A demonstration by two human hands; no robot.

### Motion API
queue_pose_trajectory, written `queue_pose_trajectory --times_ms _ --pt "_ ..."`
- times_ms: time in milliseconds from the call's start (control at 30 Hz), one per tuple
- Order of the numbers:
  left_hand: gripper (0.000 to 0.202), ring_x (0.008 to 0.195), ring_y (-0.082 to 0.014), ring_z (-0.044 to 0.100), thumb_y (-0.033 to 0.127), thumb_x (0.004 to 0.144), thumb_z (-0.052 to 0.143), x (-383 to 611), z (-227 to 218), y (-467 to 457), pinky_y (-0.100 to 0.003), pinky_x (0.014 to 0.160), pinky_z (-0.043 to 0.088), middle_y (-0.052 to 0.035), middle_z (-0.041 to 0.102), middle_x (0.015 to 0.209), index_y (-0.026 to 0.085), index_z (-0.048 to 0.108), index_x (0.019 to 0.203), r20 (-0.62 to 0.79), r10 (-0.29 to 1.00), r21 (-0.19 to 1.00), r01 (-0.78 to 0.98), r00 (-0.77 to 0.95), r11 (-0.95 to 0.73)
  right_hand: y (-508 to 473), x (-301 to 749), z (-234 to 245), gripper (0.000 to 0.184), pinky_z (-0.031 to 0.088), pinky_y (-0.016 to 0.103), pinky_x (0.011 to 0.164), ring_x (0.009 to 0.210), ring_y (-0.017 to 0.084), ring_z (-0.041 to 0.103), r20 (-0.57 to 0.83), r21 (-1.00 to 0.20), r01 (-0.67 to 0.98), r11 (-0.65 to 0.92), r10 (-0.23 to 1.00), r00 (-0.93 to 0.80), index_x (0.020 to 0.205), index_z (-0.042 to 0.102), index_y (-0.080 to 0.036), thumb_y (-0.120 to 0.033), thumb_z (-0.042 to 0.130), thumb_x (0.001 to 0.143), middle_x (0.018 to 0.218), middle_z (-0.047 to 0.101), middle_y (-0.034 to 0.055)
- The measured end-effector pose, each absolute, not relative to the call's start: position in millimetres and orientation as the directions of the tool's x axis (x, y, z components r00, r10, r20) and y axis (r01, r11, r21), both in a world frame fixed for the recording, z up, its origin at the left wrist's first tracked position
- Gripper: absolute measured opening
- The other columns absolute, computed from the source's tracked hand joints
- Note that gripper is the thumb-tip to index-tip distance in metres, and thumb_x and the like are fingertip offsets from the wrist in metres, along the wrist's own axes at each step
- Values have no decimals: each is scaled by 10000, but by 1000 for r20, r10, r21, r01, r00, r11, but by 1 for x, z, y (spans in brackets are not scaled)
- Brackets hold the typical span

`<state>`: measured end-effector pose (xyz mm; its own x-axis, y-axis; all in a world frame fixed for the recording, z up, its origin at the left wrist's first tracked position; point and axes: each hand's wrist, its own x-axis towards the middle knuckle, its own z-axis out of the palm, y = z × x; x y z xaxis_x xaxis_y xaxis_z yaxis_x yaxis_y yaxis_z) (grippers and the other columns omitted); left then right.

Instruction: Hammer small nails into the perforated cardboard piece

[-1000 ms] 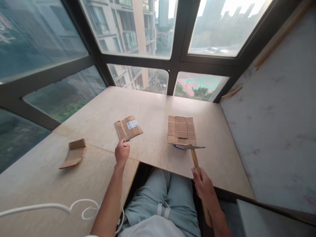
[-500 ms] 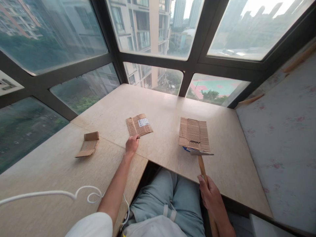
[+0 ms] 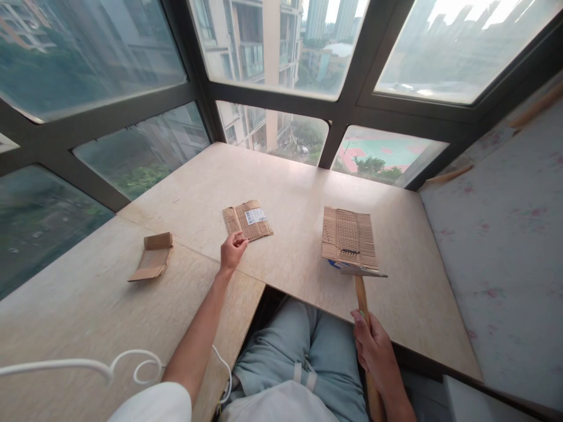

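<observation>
My left hand (image 3: 233, 251) has its thumb and fingers pinched together at the near edge of a flat cardboard piece (image 3: 259, 230) with a white label; what they hold, if anything, is too small to make out. My right hand (image 3: 373, 346) is closed round the wooden handle of a hammer (image 3: 361, 296), its long, thin metal head at the near edge of another corrugated cardboard piece (image 3: 349, 228). On that cardboard is a short row of small dark things (image 3: 350, 252), perhaps nails. Something blue (image 3: 335, 264) shows beneath it.
A folded cardboard piece (image 3: 152, 258) lies to the left on the beige tabletop (image 3: 281, 187). A white cable (image 3: 79, 363) curls by my left forearm. Windows close off the back and left, and a flowered wall (image 3: 497, 264) the right.
My left hand has shifted slightly up and left, its fingers now over the labelled cardboard's near edge. My right hand stays round the hammer's handle. The view has turned a little.
</observation>
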<state>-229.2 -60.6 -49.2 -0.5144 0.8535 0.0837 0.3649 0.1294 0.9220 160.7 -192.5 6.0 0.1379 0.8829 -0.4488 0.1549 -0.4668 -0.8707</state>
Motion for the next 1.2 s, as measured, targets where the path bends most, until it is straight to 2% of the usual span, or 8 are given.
queue_pose_trajectory --times_ms 67,200,333,567,700,900,1100,1200 --pt "436 733 -170 688 279 671 790 -220 -42 -62 -268 664 517 -54 728 841 143 622 1050 -54 818 996 25 -573 84 -191 158 8 477 234 173 269 321 62 257 -472 -861 143 -488 872 133 812 459 -232 -697 561 821 471 312 -121" --pt "535 674 -119 665 258 542 878 -194 -24 -60 -197 565 479 -33 709 841 142 638 1006 -271 842 910 -409 -466 67 -187 153 10 496 242 167 271 325 59 267 -486 -852 142 -503 863 142 769 418 -240 -712 565 806 473 323 -116" --pt "486 677 -103 657 217 528 897 -165 -15 -52 -186 563 495 -3 678 795 150 672 953 -308 897 822 -563 -318 82 -187 150 12 505 228 162 263 314 55 264 -496 -846 144 -513 857 142 761 404 -243 -720 565 797 469 319 -118" --pt "448 704 -78 637 194 600 886 -110 -7 -35 -180 623 517 -3 676 835 163 679 997 -227 970 723 -682 -83 111 -186 154 13 495 235 163 254 312 57 264 -484 -850 146 -506 860 163 784 405 -245 -722 536 812 476 313 -121" --pt "449 716 -78 637 196 635 873 -86 2 -29 -190 642 517 -36 700 915 164 661 1030 -211 977 716 -676 28 174 -184 159 10 475 228 156 258 325 52 250 -485 -851 125 -509 856 180 811 433 -237 -701 534 826 494 308 -121" --pt "481 717 -110 651 231 643 865 -57 10 -16 -225 648 521 -20 678 820 147 638 1059 -220 958 806 -519 185 285 -182 164 8 469 249 157 256 339 54 270 -515 -841 69 -536 834 198 847 447 -234 -690 551 816 543 337 -112" --pt "407 730 -175 676 259 677 816 -23 2 2 -311 681 554 -37 681 794 155 645 1031 -62 991 973 -215 122 88 -181 169 7 448 256 157 257 337 53 257 -508 -851 41 -524 840 191 888 466 -226 -663 550 841 541 315 -118" --pt "339 780 -190 686 245 743 755 -10 -3 6 -326 741 549 -53 710 832 186 663 1064 64 990 998 -18 129 -62 -180 173 4 439 253 157 252 331 53 257 -511 -850 33 -525 838 191 890 460 -230 -658 549 846 544 317 -120"
